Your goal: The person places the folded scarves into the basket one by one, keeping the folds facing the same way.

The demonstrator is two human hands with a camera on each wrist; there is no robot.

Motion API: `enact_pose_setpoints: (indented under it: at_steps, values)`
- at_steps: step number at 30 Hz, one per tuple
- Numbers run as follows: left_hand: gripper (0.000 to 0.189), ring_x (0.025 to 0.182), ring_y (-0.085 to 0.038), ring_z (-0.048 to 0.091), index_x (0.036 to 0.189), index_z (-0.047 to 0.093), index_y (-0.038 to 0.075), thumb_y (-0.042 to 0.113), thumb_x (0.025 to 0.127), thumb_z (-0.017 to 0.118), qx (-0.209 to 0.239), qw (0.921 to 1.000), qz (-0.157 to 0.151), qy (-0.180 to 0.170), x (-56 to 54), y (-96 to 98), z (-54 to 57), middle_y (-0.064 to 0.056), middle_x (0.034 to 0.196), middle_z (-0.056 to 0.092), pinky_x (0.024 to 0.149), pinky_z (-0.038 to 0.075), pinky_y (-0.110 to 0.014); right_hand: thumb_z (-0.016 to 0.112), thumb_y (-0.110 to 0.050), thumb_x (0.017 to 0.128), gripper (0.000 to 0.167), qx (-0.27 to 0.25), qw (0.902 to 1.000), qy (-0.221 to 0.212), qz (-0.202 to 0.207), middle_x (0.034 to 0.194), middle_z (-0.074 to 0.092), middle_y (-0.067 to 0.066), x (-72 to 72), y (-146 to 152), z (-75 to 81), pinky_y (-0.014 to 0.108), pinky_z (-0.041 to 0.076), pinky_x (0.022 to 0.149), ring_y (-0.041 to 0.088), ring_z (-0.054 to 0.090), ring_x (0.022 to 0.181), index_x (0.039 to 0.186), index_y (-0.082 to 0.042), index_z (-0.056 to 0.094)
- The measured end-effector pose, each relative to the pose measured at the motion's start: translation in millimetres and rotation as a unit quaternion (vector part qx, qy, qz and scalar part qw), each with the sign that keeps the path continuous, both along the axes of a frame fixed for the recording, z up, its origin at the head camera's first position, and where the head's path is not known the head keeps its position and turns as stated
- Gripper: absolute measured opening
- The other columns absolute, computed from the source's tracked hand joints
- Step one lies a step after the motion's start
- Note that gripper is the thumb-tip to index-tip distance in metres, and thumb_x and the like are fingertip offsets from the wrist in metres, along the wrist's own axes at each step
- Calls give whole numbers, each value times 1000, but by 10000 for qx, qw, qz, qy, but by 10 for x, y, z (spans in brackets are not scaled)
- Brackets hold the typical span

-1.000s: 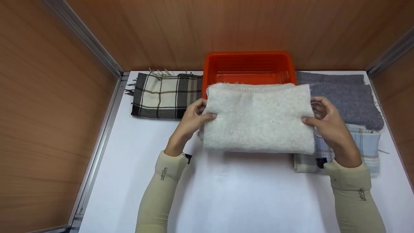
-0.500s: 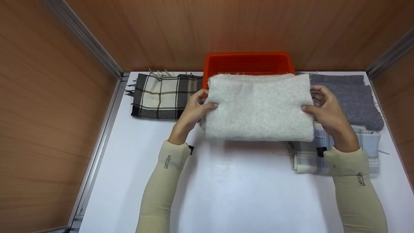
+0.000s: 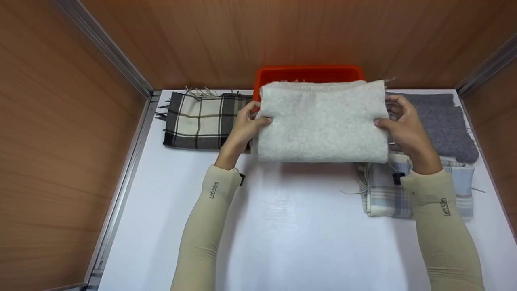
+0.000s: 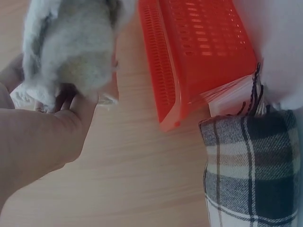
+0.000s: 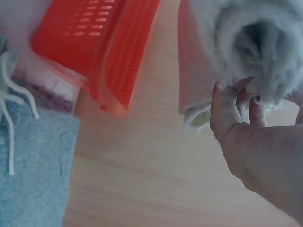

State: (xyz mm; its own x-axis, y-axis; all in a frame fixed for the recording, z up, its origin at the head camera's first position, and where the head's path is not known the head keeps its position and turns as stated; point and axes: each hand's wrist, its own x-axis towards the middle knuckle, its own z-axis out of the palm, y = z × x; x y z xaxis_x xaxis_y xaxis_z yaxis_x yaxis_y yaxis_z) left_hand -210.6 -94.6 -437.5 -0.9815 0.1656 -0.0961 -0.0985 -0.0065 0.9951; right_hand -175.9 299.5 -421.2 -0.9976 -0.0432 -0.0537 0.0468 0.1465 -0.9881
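Note:
A folded, fuzzy off-white scarf (image 3: 323, 123) is held up in both hands in the head view, its upper edge in front of the red basket (image 3: 309, 72). My left hand (image 3: 245, 125) grips its left end, thumb on the near face and fingers behind. At the opposite end my right hand (image 3: 406, 125) holds it the same way. Both wrist views show the scarf's layered ends, with the left hand (image 4: 52, 118) and right hand (image 5: 255, 137) curled at them. Much of the basket is hidden behind the scarf.
Left of the basket lies a folded black-and-white plaid scarf (image 3: 198, 119) with fringe. On the right are a folded grey-purple cloth (image 3: 440, 125) and a light blue plaid scarf (image 3: 387, 194) with loose strings. Wood-grain panels (image 3: 202, 36) enclose the white table (image 3: 307, 242).
Both hands have carried the off-white scarf away from the body, towards the basket, so it covers more of the basket. More of the light blue plaid scarf shows. The other cloths stay put.

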Motion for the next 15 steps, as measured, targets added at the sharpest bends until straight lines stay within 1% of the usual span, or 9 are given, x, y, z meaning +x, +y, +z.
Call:
enact_pose_setpoints:
  at_steps: [5,11,15]
  values:
    - [26,95,-21,64,117,63,6,-3,94,69,-165,9997,166,-2,-88,22,-14,-12,112,70,78,53,-33,61,12,97,49,140,9997,184,-118,125,54,0,-119,-30,-28,19,52,82,14,58,110,138,-13,51]
    - [27,97,-21,63,119,63,6,-2,94,69,-297,9990,344,3,-183,54,-42,-11,114,69,80,51,-33,62,13,95,48,-11,9995,213,-232,125,55,0,-238,-47,-58,20,52,82,15,58,109,135,-13,54]
    - [26,99,-22,62,118,63,6,-2,94,67,-285,9987,402,100,-247,64,-68,-12,116,68,82,50,-33,62,13,95,47,178,9989,290,-310,125,55,-1,-317,-65,-76,20,51,84,14,58,109,134,-13,54]
